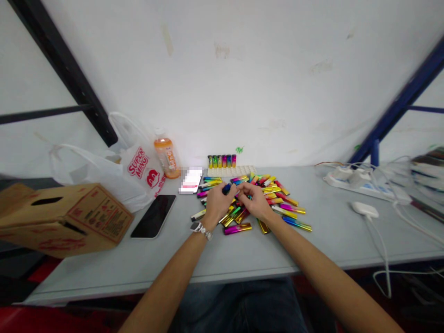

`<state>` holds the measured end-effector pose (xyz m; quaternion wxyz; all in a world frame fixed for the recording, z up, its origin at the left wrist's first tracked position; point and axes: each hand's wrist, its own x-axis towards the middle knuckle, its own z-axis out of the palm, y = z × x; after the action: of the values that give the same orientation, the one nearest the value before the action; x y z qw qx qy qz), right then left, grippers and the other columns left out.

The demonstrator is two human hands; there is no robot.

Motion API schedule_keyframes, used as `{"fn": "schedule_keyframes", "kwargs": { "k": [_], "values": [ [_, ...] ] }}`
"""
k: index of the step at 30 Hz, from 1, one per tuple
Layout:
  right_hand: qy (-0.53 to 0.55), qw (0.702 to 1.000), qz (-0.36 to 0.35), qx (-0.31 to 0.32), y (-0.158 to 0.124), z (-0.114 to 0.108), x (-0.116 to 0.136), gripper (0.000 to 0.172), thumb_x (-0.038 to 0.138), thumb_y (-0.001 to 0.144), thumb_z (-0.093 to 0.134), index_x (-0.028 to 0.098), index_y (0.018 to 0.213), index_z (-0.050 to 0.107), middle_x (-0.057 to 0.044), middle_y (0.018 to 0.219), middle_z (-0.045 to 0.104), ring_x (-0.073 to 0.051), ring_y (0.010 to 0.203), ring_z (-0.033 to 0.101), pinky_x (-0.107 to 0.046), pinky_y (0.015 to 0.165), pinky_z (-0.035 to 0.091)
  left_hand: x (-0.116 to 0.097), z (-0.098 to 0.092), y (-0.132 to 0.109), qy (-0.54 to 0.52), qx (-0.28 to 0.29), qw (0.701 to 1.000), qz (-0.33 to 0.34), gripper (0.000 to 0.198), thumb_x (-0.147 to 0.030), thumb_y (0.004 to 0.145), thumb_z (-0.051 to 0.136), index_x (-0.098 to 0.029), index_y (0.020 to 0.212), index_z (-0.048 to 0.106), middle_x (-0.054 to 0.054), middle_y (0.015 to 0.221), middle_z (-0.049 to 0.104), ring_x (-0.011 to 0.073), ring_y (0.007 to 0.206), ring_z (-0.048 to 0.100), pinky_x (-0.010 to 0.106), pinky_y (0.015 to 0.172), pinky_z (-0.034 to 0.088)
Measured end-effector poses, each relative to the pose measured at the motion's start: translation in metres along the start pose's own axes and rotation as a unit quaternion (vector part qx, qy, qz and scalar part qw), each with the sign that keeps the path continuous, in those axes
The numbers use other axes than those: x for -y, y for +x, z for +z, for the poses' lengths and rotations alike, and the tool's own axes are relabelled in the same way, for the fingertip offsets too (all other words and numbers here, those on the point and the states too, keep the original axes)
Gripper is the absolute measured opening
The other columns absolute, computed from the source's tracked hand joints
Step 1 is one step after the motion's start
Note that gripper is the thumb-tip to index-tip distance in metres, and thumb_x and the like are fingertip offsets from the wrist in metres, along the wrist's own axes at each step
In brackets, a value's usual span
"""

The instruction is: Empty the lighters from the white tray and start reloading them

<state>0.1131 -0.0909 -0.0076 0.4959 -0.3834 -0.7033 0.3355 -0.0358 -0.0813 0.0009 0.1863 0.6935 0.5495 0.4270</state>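
My left hand point(218, 201), with a watch at the wrist, is closed around a lighter point(226, 188) whose dark blue end shows above the fingers. Touching or nearly touching it, my right hand point(254, 200) pinches close to the left fingertips; what it grips is too small to make out. Under and around both hands lies a loose pile of shiny lighters in several colours, such as a magenta and gold lighter point(237, 229) in front and a blue and gold lighter point(297, 224) at the right. Behind, several lighters point(222, 161) stand upright in a row on a white perforated tray point(243, 171).
Left of the pile are a lit phone point(190, 181), a dark-screened phone point(154, 217), an orange-labelled bottle point(167, 155), a white plastic bag point(121, 180) and a cardboard box point(69, 217). A power strip point(367, 185), a white charger point(365, 209) and cables lie at the right.
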Motion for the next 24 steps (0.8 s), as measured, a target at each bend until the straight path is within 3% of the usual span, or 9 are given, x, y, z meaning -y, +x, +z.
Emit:
{"fn": "schedule_keyframes", "kwargs": {
  "k": [6,11,14,17,20,24],
  "values": [
    [0.052,0.996,0.06,-0.052,0.002,0.007,0.002,0.035,0.054,0.088,0.056,0.02,0.08,0.051,0.007,0.054,0.044,-0.01,0.047,0.038,-0.022,0.046,0.031,-0.002,0.0,-0.004,-0.027,0.045,0.995,0.08,0.041,-0.05,0.1,0.032,-0.02,0.088,0.058,0.003,0.086,0.064,0.0183,0.083,0.059,0.031,0.08,0.045],
    [0.072,0.985,0.105,-0.115,0.008,0.007,-0.006,0.044,0.063,0.082,0.061,0.02,0.076,0.053,0.004,0.054,0.051,-0.01,0.045,0.043,-0.023,0.041,0.034,0.0,0.006,-0.008,0.003,0.076,0.986,0.15,0.044,-0.047,0.103,0.026,-0.021,0.115,0.059,0.008,0.105,0.059,0.0218,0.104,0.052,0.039,0.101,0.042],
    [0.11,0.975,0.149,-0.122,0.011,0.002,-0.004,0.044,0.062,0.076,0.068,0.019,0.078,0.058,0.003,0.056,0.057,-0.011,0.042,0.047,-0.024,0.037,0.039,0.001,0.008,-0.009,0.031,0.075,0.987,0.141,0.051,-0.049,0.102,0.026,-0.021,0.137,0.05,0.009,0.111,0.054,0.0238,0.11,0.048,0.043,0.106,0.039],
    [0.16,0.966,0.169,-0.112,0.012,-0.004,0.001,0.042,0.054,0.068,0.077,0.017,0.081,0.063,0.001,0.066,0.063,-0.012,0.05,0.056,-0.026,0.043,0.051,0.001,0.009,-0.01,0.028,0.093,0.987,0.129,0.059,-0.052,0.102,0.024,-0.018,0.147,0.042,0.01,0.111,0.051,0.0246,0.111,0.046,0.046,0.107,0.038],
    [0.188,0.964,0.164,-0.097,0.018,-0.01,0.001,0.041,0.048,0.064,0.081,0.016,0.084,0.066,0.0,0.075,0.067,-0.013,0.06,0.062,-0.027,0.053,0.057,0.001,0.01,-0.01,0.004,0.107,0.987,0.123,0.061,-0.053,0.101,0.024,-0.019,0.151,0.036,0.01,0.113,0.05,0.024,0.113,0.046,0.046,0.109,0.037],
    [0.132,0.983,0.112,-0.064,0.044,-0.031,-0.007,0.036,0.043,0.067,0.08,0.015,0.086,0.067,-0.002,0.073,0.069,-0.014,0.06,0.065,-0.029,0.06,0.058,0.004,0.011,-0.008,-0.024,0.067,0.993,0.094,0.06,-0.054,0.1,0.033,-0.023,0.152,0.033,0.011,0.129,0.047,0.0247,0.129,0.042,0.047,0.117,0.03]
  ]
}}
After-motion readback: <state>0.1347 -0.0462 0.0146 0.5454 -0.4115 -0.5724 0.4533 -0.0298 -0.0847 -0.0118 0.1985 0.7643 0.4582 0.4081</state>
